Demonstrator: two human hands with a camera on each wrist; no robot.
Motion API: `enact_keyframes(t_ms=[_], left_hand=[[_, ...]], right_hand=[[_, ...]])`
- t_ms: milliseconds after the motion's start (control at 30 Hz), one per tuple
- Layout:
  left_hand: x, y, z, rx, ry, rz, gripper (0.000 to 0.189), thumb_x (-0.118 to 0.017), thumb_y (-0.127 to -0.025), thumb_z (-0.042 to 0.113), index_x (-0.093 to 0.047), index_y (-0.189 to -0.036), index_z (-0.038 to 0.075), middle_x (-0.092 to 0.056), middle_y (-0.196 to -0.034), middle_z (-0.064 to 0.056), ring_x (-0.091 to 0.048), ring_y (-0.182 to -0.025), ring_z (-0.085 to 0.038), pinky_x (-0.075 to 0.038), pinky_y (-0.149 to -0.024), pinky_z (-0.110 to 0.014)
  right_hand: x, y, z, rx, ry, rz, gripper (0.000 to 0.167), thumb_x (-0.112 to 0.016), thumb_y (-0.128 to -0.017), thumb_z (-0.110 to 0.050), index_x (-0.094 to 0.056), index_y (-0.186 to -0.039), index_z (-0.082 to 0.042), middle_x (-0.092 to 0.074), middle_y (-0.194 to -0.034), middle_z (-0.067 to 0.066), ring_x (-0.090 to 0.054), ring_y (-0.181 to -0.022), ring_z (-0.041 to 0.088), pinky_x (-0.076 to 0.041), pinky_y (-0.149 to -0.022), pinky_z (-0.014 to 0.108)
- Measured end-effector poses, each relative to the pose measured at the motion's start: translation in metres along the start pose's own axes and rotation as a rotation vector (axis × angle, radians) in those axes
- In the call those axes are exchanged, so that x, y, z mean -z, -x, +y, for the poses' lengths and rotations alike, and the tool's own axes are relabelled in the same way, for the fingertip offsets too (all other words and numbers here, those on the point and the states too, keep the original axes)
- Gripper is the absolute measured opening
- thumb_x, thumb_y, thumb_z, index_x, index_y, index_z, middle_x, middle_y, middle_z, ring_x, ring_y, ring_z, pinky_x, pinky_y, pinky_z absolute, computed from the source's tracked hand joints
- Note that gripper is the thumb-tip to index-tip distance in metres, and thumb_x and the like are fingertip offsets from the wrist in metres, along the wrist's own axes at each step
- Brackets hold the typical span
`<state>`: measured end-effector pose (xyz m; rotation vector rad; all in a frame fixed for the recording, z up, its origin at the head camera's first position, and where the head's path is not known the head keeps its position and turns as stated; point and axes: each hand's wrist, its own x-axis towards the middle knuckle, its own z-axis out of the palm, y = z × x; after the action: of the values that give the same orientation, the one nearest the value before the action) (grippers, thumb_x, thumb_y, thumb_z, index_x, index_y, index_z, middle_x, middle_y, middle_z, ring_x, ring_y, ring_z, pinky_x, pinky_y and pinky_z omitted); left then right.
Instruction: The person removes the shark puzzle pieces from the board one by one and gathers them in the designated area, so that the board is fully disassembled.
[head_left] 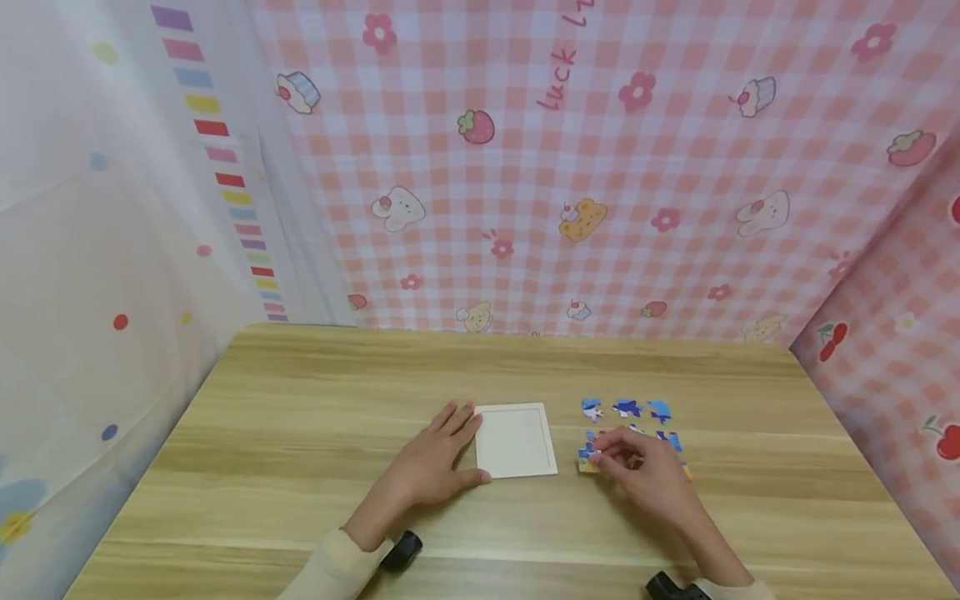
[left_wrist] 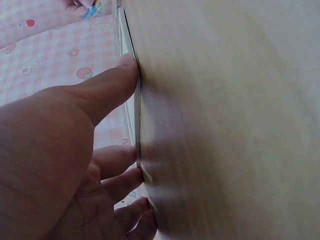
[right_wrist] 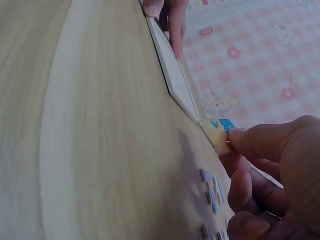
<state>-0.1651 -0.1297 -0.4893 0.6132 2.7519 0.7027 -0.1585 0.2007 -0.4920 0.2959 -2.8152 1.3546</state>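
Observation:
A white square puzzle tray with a raised rim lies flat on the table. My left hand rests at its left side, the thumb at the near corner and the fingers spread by the far corner. In the right wrist view, a yellow-and-blue jigsaw piece is pinched between the thumb and fingers of my right hand. That hand hovers over the near part of a group of jigsaw pieces to the right of the tray. Its back hides some of them.
Blue sea-animal pieces, such as one with a dark blue animal and a lighter one, lie in rows beyond my right hand. The wooden table meets a pink checked curtain at its back edge.

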Motion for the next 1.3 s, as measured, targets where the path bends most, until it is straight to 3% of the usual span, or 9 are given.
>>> enact_keyframes(t_ms=[300, 700, 967, 1300], left_hand=[[0.0, 0.003, -0.001, 0.006, 0.003, -0.003, 0.086, -0.067, -0.096, 0.051, -0.031, -0.161, 0.009, -0.018, -0.173, -0.007, -0.009, -0.161, -0.034, -0.023, -0.128, -0.056], [-0.004, 0.004, -0.001, 0.008, 0.009, -0.002, 0.086, -0.067, -0.096, 0.051, -0.032, -0.161, 0.008, -0.019, -0.173, -0.008, -0.009, -0.161, -0.034, -0.023, -0.128, -0.055], [-0.006, -0.001, -0.005, 0.005, 0.03, 0.024, 0.085, -0.071, -0.093, 0.05, -0.037, -0.159, 0.008, -0.023, -0.172, -0.007, -0.013, -0.161, -0.034, -0.024, -0.127, -0.058], [-0.01, 0.005, -0.029, -0.043, 0.155, 0.067, 0.074, -0.073, -0.094, 0.036, -0.044, -0.155, 0.006, -0.03, -0.169, -0.013, -0.018, -0.159, -0.037, -0.023, -0.127, -0.059]], right_hand=[[0.008, 0.005, 0.008, 0.056, 0.137, 0.024, 0.009, -0.08, -0.088, -0.016, -0.073, -0.088, -0.02, -0.064, -0.071, -0.01, -0.051, -0.062, 0.001, -0.045, -0.057, 0.019], [0.007, 0.005, 0.01, 0.046, 0.307, -0.007, 0.012, -0.082, -0.087, -0.017, -0.074, -0.081, -0.024, -0.055, -0.072, -0.011, -0.047, -0.067, 0.003, -0.04, -0.062, 0.02], [0.008, 0.001, 0.011, 0.059, 0.276, -0.009, 0.011, -0.082, -0.087, -0.017, -0.074, -0.081, -0.023, -0.055, -0.07, -0.011, -0.045, -0.064, 0.002, -0.039, -0.06, 0.02], [0.021, -0.001, 0.017, 0.084, 0.188, 0.038, 0.005, -0.076, -0.092, -0.015, -0.076, -0.087, -0.014, -0.059, -0.072, -0.007, -0.047, -0.063, 0.003, -0.042, -0.053, 0.02]])
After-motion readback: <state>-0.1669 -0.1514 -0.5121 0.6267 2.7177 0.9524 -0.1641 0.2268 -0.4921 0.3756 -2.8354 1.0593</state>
